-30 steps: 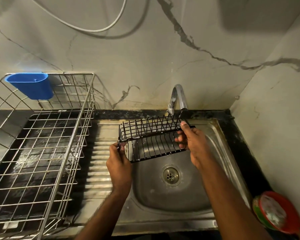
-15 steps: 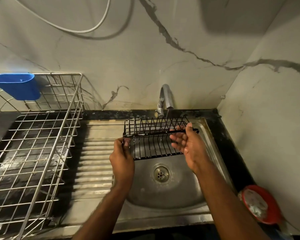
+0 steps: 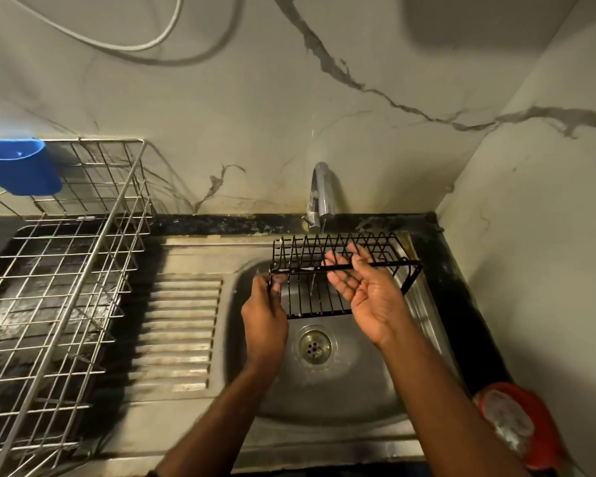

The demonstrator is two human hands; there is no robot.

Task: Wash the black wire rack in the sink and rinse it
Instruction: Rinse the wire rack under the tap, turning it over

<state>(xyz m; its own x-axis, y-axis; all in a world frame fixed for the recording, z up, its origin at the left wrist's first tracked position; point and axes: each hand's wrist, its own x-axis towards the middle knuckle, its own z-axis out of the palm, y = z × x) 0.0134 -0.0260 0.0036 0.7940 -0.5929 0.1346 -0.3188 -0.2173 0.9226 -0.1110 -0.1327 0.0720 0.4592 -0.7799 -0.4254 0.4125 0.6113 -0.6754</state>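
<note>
While gripped, one black wire rack (image 3: 338,270), seemingly.

Black rack (image 3: 338,270) — blue cup (image 3: 21,166).

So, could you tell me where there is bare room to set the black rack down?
Free: the ribbed drainboard between the steel basket and the basin, and the basin floor near the drain. Crowded: under the tap, where both hands work the black rack.

1. A home kitchen is showing here: a stainless-steel sink with ribbed drainboard (image 3: 183,325) is sitting under a chrome tap (image 3: 320,194).
2. A silver wire dish-drying basket (image 3: 66,270) is standing left of the sink, marble-look wall tiles (image 3: 255,115) rising behind.
</note>
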